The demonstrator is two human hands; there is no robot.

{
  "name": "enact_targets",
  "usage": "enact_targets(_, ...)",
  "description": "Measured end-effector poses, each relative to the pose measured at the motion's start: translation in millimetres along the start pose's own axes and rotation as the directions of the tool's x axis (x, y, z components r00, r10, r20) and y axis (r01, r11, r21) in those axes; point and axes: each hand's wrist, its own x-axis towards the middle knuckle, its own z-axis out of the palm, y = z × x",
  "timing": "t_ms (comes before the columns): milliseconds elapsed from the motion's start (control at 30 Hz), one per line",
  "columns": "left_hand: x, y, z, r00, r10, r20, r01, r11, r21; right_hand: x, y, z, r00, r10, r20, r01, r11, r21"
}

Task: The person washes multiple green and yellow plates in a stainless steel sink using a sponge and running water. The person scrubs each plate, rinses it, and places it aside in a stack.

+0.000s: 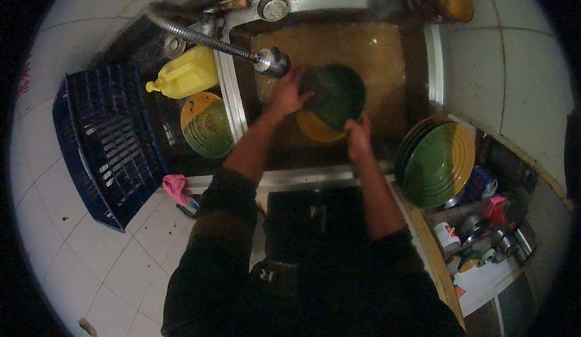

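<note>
My right hand grips the lower right rim of a green and yellow plate above the sink basin. At the plate's left side is my left hand, with its thumb apart from the fingers. A dark patch lies on the plate by those fingers; I cannot tell whether it is a scouring pad or shadow. Just above my left hand hangs the black head of a flexible metal faucet. Brownish, cloudy water appears to cover the basin's bottom.
Left of the divider lie a yellow plastic jug and a soiled two-coloured plate. A dark blue plastic crate leans there, near a pink cloth. Several stacked plates stand right, above shelved cups. A round metal tin sits behind.
</note>
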Motion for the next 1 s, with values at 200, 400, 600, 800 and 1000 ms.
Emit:
enact_targets(200,11,-2,2,0.962,0.011,0.272,-0.002,0.999,-0.034,11,-1,-2,0.999,-0.022,-0.028,0.018,0.991,-0.13)
enact_targets(400,4,-2,16,0.968,-0.177,0.176,0.185,0.982,-0.032,1,-11,3,0.998,-0.041,-0.04,0.036,0.991,-0.126)
enact_targets(600,6,-1,20,0.772,-0.338,0.538,0.635,0.435,-0.638,1,-4,8,0.998,-0.057,-0.005,0.057,0.998,-0.023)
enact_targets(800,-51,19,93,0.607,-0.727,0.32,0.687,0.278,-0.671,14,25,34,0.981,-0.044,-0.191,0.07,0.989,0.133)
enact_targets(1000,-28,-6,52,0.663,-0.478,0.576,0.63,-0.059,-0.774,14,12,25,0.987,-0.09,-0.135,0.087,0.996,-0.032)
